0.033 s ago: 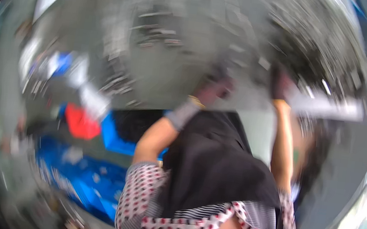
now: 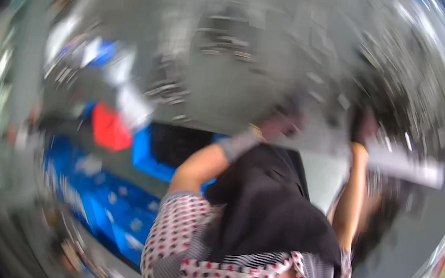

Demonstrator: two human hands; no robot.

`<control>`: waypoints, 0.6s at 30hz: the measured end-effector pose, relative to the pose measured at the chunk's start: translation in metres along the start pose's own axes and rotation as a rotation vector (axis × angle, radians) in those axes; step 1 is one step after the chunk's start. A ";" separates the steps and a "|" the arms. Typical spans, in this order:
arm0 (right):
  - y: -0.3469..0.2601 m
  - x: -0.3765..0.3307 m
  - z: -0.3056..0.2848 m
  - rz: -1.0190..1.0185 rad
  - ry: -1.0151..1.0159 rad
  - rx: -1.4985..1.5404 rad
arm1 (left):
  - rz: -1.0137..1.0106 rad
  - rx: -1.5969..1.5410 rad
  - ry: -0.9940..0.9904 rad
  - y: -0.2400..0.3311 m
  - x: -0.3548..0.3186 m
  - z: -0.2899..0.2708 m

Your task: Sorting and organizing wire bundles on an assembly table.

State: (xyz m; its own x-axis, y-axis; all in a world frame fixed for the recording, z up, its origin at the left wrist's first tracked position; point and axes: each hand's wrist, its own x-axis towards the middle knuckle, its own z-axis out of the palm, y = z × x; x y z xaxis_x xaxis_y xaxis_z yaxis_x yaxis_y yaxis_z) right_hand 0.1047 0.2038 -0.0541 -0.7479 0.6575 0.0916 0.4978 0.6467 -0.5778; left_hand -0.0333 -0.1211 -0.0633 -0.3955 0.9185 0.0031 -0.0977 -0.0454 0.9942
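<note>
My left hand (image 2: 285, 122), in a dark reddish glove with a yellowish cuff edge, reaches over the grey worktop (image 2: 222, 97). Farther right is my right hand (image 2: 365, 127), gloved alike, at the near edge of a large heap of small dark and shiny pieces (image 2: 414, 91). Motion smears the fingers of both hands, so whether they hold anything does not show. Several small pale pieces (image 2: 316, 79) lie just beyond and between the hands. What the pieces are is too blurred to tell.
Small groups of pieces (image 2: 226, 44) lie farther off on the worktop. Left of my body are a blue bin with a dark inside (image 2: 147, 154), a red object (image 2: 110, 127), a whitish bundle (image 2: 131, 105) and a long blue container (image 2: 97, 190). A pale bar (image 2: 412, 167) lies right of my right hand.
The whole picture has shifted right and tilted clockwise, as if my head turned. Both hands keep about the same place against the worktop and the heap.
</note>
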 end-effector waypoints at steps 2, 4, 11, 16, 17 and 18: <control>-0.028 0.005 -0.027 -0.137 0.032 -0.150 | -0.666 -0.115 -0.042 0.049 0.000 0.002; -0.003 0.008 -0.020 0.106 -0.313 -0.667 | -0.483 0.056 -0.123 0.101 -0.025 0.001; 0.005 0.026 -0.003 -0.181 -0.148 -0.405 | -0.743 -0.303 0.126 0.088 -0.083 0.024; -0.027 -0.001 -0.042 -0.203 -0.035 -0.347 | -0.581 -0.285 0.219 0.104 -0.079 0.024; -0.036 -0.013 -0.042 -0.054 0.025 -0.355 | -0.576 -0.278 0.230 0.107 -0.084 0.023; -0.044 -0.023 -0.043 0.095 0.082 -0.361 | -0.565 -0.279 0.284 0.111 -0.091 0.023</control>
State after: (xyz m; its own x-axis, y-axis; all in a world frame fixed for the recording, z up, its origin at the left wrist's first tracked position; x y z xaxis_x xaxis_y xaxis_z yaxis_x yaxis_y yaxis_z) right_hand 0.1188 0.1768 0.0042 -0.6606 0.7403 0.1247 0.6968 0.6664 -0.2653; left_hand 0.0131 -0.2004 0.0496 -0.4352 0.6943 -0.5732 -0.5753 0.2753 0.7702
